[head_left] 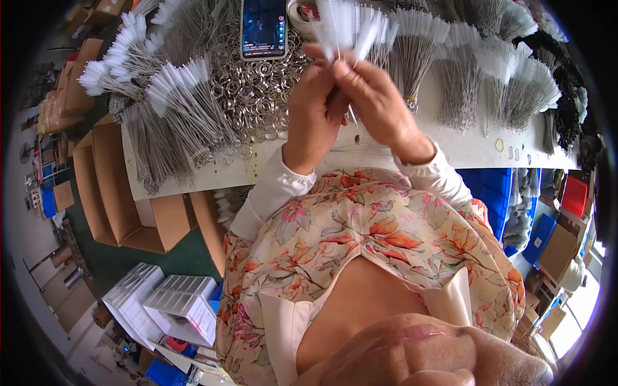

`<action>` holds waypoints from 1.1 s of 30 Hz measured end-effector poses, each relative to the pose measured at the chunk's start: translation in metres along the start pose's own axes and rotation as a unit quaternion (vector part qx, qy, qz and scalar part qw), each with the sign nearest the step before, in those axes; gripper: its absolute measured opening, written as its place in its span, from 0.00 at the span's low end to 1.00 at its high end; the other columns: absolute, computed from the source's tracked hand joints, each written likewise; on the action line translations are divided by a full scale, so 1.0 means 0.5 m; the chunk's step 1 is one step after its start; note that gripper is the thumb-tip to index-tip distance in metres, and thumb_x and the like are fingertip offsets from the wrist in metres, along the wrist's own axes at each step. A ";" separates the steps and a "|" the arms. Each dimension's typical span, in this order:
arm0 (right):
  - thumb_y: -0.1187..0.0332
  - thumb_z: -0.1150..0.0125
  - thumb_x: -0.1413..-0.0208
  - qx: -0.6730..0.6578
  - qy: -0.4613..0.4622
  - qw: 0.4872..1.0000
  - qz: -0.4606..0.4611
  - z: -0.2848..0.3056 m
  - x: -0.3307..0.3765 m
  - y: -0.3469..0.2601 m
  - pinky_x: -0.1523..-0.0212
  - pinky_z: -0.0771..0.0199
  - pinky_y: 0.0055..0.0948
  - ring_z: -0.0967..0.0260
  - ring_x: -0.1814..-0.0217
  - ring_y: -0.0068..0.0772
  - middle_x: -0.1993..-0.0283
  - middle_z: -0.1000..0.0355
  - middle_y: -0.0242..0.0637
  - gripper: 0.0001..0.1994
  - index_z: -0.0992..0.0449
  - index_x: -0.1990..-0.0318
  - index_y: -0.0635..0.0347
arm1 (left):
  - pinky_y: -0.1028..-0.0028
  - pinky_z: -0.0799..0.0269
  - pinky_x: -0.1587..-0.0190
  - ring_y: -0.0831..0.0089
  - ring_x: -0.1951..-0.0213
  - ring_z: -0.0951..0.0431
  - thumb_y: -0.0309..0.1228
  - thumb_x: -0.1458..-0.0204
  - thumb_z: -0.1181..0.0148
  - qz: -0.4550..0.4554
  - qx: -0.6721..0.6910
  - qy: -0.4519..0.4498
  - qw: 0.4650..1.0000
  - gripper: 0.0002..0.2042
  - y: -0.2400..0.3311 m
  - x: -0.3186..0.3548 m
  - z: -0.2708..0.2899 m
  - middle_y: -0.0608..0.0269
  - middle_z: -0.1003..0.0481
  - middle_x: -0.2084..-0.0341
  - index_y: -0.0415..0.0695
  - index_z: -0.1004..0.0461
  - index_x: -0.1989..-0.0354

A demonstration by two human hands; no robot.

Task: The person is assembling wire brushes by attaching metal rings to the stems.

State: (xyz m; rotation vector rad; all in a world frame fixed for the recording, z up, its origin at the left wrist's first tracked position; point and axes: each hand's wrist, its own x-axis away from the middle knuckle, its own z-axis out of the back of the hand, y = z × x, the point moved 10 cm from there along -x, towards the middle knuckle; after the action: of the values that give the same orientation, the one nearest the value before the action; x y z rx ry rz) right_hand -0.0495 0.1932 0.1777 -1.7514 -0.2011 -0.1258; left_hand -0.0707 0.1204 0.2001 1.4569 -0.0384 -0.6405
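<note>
Over the far side of the white table (393, 168), my left hand (313, 106) and my right hand (381, 106) meet, both closed around the stems of a few thin wire brushes (332, 32). White bristle heads fan out above the fingers, and wire ends show below them. The fingers overlap, so how many brushes each hand grips is hidden. Beside my left hand lies a heap of shiny metal rings (251, 90). Right of my hands stands a bundle of similar brushes (418, 55) with white bristles and grey wire stems.
More brush bundles (187, 109) cover the table's left side, others (515, 83) its right. A lit phone (264, 29) rests behind the rings. Open cardboard boxes (138, 222) stand on the left floor, near white plastic trays (183, 305). A blue bin (489, 193) sits under the right edge.
</note>
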 end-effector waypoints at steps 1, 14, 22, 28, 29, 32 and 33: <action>0.55 0.54 0.38 0.121 0.023 0.979 0.164 -0.001 0.007 -0.045 0.50 0.36 0.26 0.39 0.51 0.23 0.58 0.34 0.35 0.21 0.31 0.47 0.64 | 0.81 0.31 0.77 0.77 0.78 0.28 0.21 0.43 0.53 -0.149 -0.138 -0.001 0.979 0.04 0.058 -0.003 0.003 0.63 0.32 0.69 0.37 0.31 0.64; 0.63 0.53 0.38 -0.431 0.001 0.896 0.108 0.034 -0.012 -0.002 0.55 0.27 0.27 0.28 0.59 0.25 0.62 0.26 0.34 0.12 0.29 0.56 0.61 | 0.81 0.25 0.66 0.72 0.61 0.27 0.20 0.56 0.37 -0.252 -0.093 0.073 0.961 0.12 0.101 0.023 0.008 0.56 0.32 0.60 0.40 0.25 0.61; 0.64 0.55 0.37 -0.283 -0.062 0.943 0.163 0.089 0.045 -0.137 0.71 0.33 0.18 0.46 0.80 0.16 0.73 0.33 0.26 0.11 0.31 0.55 0.61 | 0.69 0.32 0.54 0.66 0.55 0.31 0.31 0.55 0.35 -0.394 -0.175 0.008 0.902 0.21 0.189 0.004 0.039 0.56 0.33 0.56 0.43 0.28 0.50; 0.75 0.44 0.49 0.293 0.009 0.939 0.181 0.014 0.079 -0.113 0.70 0.30 0.23 0.30 0.73 0.23 0.71 0.26 0.38 0.06 0.24 0.63 0.62 | 0.63 0.38 0.46 0.59 0.48 0.33 0.43 0.54 0.36 -0.244 -0.045 -0.131 0.960 0.45 0.150 -0.037 0.011 0.47 0.46 0.41 0.34 0.58 0.36; 0.75 0.43 0.49 0.286 -0.026 0.946 0.153 -0.002 0.082 -0.113 0.71 0.30 0.24 0.30 0.73 0.23 0.71 0.26 0.38 0.06 0.24 0.63 0.62 | 0.60 0.40 0.44 0.57 0.46 0.35 0.50 0.57 0.35 -0.214 -0.045 -0.215 0.952 0.51 0.129 -0.010 -0.046 0.46 0.48 0.40 0.35 0.63 0.35; 0.75 0.44 0.49 0.280 -0.053 0.948 0.140 0.009 0.089 -0.096 0.71 0.31 0.24 0.31 0.72 0.22 0.73 0.27 0.36 0.07 0.24 0.63 0.63 | 0.64 0.36 0.47 0.60 0.48 0.32 0.48 0.57 0.35 -0.114 0.085 -0.255 0.956 0.43 0.105 0.007 -0.058 0.47 0.40 0.44 0.40 0.50 0.36; 0.74 0.44 0.48 0.240 -0.046 0.964 0.101 0.021 0.095 -0.084 0.70 0.32 0.24 0.31 0.71 0.22 0.74 0.28 0.35 0.06 0.25 0.63 0.64 | 0.65 0.34 0.49 0.62 0.50 0.31 0.45 0.55 0.36 -0.164 0.036 -0.253 0.953 0.34 0.118 0.007 -0.041 0.49 0.36 0.48 0.41 0.42 0.43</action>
State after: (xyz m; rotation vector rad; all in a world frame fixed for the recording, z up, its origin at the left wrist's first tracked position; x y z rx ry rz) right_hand -0.0117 0.2142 0.2254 -1.2831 -0.1072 0.1442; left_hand -0.0374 0.1362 0.2505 1.3451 -0.2232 -1.2879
